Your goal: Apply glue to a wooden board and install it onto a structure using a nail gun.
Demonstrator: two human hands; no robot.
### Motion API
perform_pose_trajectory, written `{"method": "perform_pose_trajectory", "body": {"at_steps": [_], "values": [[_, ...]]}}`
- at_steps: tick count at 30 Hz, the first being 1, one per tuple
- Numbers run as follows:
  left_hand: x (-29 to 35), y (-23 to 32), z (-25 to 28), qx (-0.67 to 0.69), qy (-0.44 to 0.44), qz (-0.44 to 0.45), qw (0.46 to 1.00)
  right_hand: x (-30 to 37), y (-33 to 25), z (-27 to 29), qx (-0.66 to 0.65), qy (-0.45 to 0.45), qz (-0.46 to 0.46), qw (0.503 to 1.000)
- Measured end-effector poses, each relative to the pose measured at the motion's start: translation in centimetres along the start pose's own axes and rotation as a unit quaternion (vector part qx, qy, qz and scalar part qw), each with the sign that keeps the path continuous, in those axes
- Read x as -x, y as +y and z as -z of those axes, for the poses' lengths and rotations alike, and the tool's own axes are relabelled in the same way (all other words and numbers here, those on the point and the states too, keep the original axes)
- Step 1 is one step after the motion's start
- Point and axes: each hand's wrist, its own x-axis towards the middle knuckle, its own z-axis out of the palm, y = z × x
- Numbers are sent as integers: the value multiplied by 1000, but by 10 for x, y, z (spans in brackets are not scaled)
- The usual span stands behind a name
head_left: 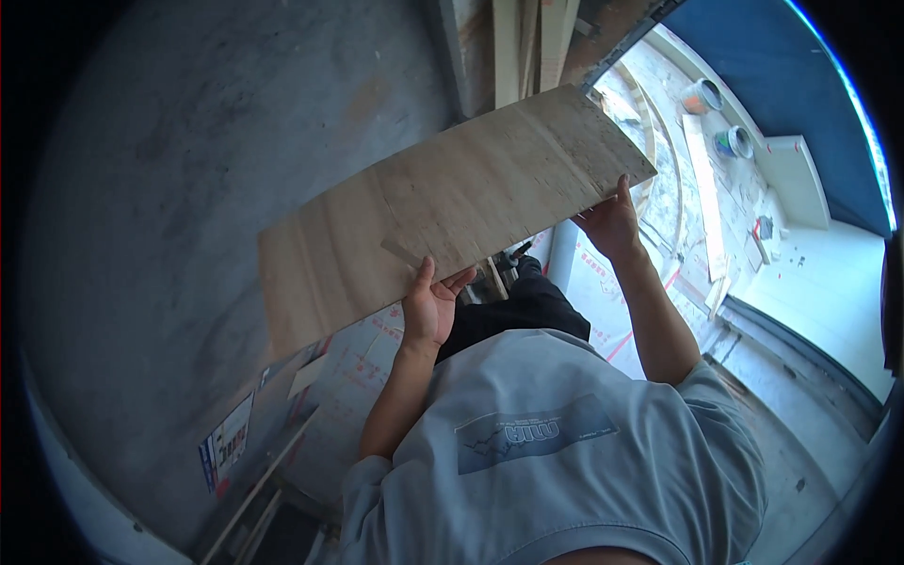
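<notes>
A long plywood board (443, 193) is held up in front of me, slanting from lower left to upper right. My left hand (433, 309) grips its near edge around the middle, thumb on the upper face and fingers beneath. Close to the right end, my right hand (613, 221) holds the same edge, its thumb over the top. Most of the right fingers are hidden under the board. Dark specks and rough marks show on the board's right end.
A grey wall (217, 122) rises on the left. Timber strips (530, 47) stand beyond the board. Printed protective sheeting (603, 297) covers the floor. Over to the right are two buckets (702, 96), a long pale plank (704, 193) and a doorway track (800, 344). More boards lie at lower left.
</notes>
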Motion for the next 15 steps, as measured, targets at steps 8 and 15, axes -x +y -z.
{"method": "perform_pose_trajectory", "body": {"at_steps": [8,15], "values": [[2,-19,11,-40,0,63,997,8,-6,46,-73,162,71,981],[-32,-49,-27,5,-43,90,995,-3,-19,130,-167,218,63,960]]}}
